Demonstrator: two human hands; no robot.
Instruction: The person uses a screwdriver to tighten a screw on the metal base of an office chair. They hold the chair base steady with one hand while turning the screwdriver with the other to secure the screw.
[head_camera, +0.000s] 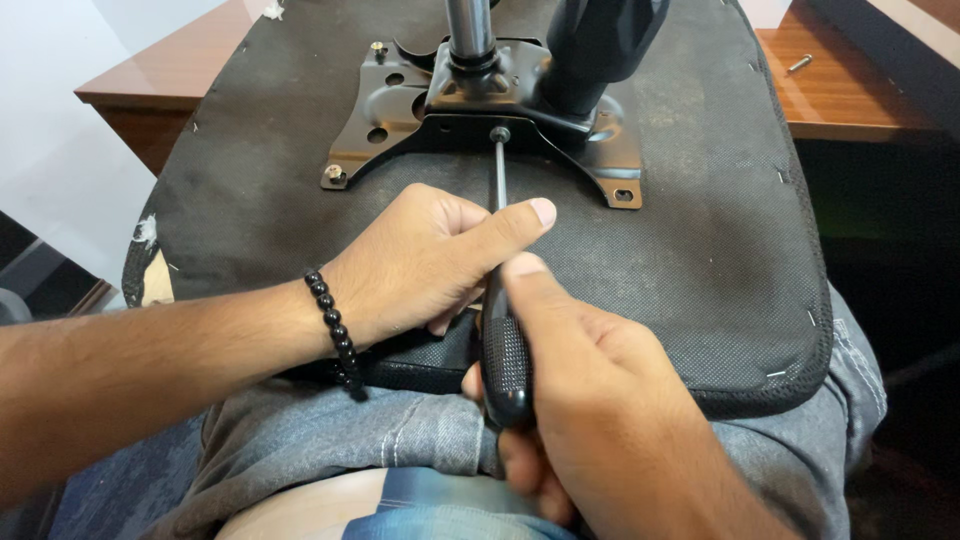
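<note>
Wooden desk (850, 95) behind; an upturned chair seat (700, 250) rests on the person's lap. Right hand (600, 400) grips a black-handled screwdriver (503, 330), tip on a front screw (500, 133) of the metal mounting plate (400, 130). Left hand (430, 260) steadies the shaft. Two corner bolts seated (one hole empty); this screw not finished.

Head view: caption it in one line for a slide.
Both hands, left and right, hold a screwdriver against a screw on the metal plate under an upturned chair seat.
</note>
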